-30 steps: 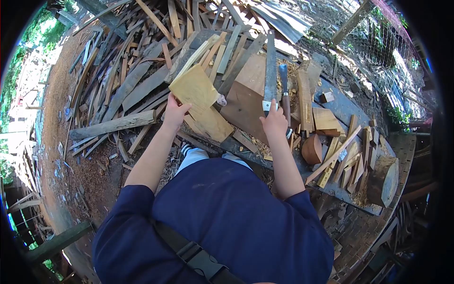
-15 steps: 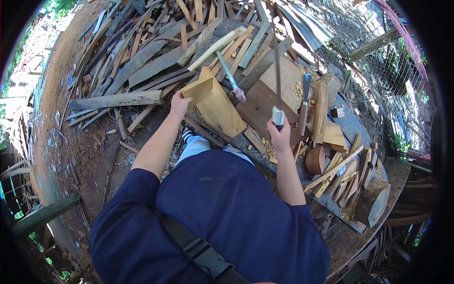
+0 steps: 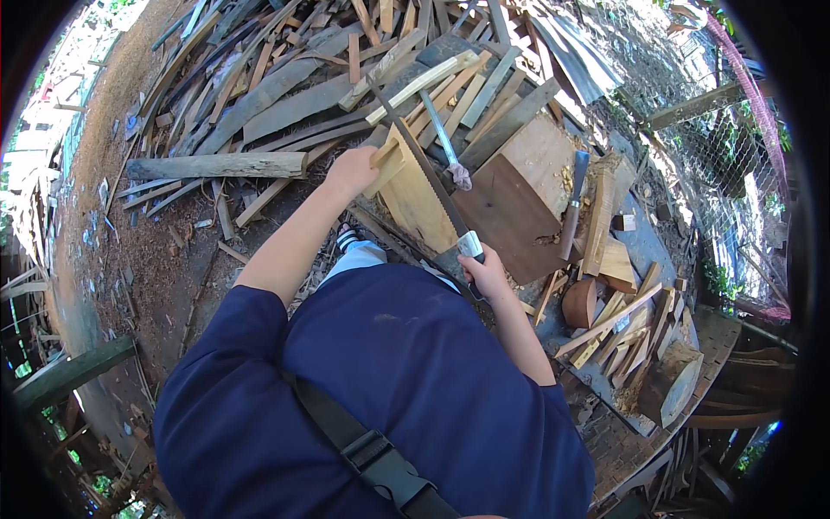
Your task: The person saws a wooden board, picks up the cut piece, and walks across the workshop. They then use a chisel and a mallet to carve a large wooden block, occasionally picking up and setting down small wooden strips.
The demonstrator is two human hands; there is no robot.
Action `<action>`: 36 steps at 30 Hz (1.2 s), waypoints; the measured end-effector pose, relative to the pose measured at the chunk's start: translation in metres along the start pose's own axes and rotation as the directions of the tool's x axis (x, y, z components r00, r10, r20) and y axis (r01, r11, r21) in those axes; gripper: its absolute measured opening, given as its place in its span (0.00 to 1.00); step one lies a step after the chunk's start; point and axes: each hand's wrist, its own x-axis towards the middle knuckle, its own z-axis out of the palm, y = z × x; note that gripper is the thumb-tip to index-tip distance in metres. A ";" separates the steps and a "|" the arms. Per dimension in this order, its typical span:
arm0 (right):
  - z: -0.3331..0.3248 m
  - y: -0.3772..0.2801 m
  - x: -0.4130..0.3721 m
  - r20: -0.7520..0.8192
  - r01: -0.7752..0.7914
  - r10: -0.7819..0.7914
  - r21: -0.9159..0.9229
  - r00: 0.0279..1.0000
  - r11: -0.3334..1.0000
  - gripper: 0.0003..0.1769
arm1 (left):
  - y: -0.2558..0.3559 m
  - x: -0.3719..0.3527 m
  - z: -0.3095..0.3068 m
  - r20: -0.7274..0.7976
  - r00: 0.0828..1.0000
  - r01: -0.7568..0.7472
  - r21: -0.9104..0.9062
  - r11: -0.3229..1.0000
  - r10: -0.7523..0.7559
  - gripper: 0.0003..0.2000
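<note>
My right hand [image 3: 488, 272] is closed around the white and black handle of a handsaw [image 3: 421, 157]. The long toothed blade slants up and left, across the edge of a pale yellow wooden piece. My left hand [image 3: 353, 170] grips the upper end of this wooden piece [image 3: 419, 208], with its fingers wrapped over a raised part. In this view the blade overlaps the wood just right of my left hand. A metal rod with a pink wrapped end [image 3: 448, 145] lies to the right of the blade.
A brown board [image 3: 510, 216] lies right of the saw. Beyond it rests a chisel-like tool [image 3: 571, 208] with a wooden handle. Offcuts [image 3: 635, 333] and a log piece [image 3: 673, 385] sit at right. Piled planks [image 3: 294, 108] fill the back; a weathered beam [image 3: 216, 165] lies left.
My right hand has moved left with the saw, and the blade has swung from upright to slanting over the yellow wood. My left hand has shifted slightly right along with its grip.
</note>
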 end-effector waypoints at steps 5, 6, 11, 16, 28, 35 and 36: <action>-0.001 -0.007 -0.006 -0.004 -0.011 0.011 0.024 1.000 1.000 0.19 | 0.007 0.013 0.014 0.158 0.979 0.113 0.106 0.988 -0.129 0.14; -0.002 -0.007 -0.007 0.006 -0.016 0.016 0.012 1.000 1.000 0.19 | 0.005 0.016 0.017 0.158 0.979 0.114 0.103 0.988 -0.129 0.14; -0.002 -0.010 -0.013 0.000 -0.008 0.008 -0.051 1.000 0.999 0.11 | 0.004 0.025 0.021 0.229 0.963 0.101 0.193 0.976 -0.145 0.14; -0.003 -0.005 -0.013 -0.005 0.054 -0.055 -0.114 0.998 0.992 0.12 | 0.005 0.025 0.019 0.238 0.961 0.089 0.224 0.970 -0.144 0.12; 0.009 -0.024 -0.027 -0.080 0.072 -0.136 -0.538 0.987 0.840 0.24 | 0.010 0.020 0.019 0.186 0.969 0.114 0.250 0.961 -0.164 0.10; 0.020 -0.046 -0.018 -0.091 0.065 -0.149 -0.602 0.985 0.796 0.25 | 0.005 0.020 0.021 0.131 0.978 0.134 0.198 0.971 -0.161 0.12; 0.020 -0.047 -0.015 -0.094 0.058 -0.137 -0.580 0.986 0.813 0.24 | 0.004 0.020 0.018 0.137 0.979 0.124 0.203 0.971 -0.154 0.12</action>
